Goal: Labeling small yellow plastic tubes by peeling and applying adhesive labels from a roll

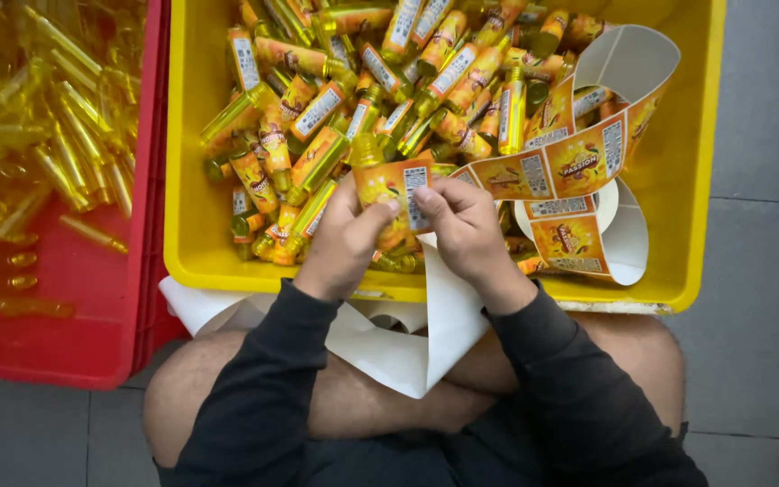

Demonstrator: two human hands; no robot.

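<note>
My left hand (pixel 346 242) and my right hand (pixel 462 227) together hold a small yellow bottle (pixel 380 185) above the near edge of a yellow crate (pixel 678 225). An orange label (pixel 406 185) lies on the bottle under both thumbs. A strip of orange labels (pixel 556 167) on white backing runs from the bottle to the right and curls into a loop. Several labelled yellow bottles (pixel 380 72) fill the crate behind my hands.
A red crate (pixel 65 298) on the left holds several bare yellow bottles (pixel 38 117). Spent white backing paper (pixel 407 347) hangs over my crossed legs. Grey floor tiles (pixel 759 180) lie to the right.
</note>
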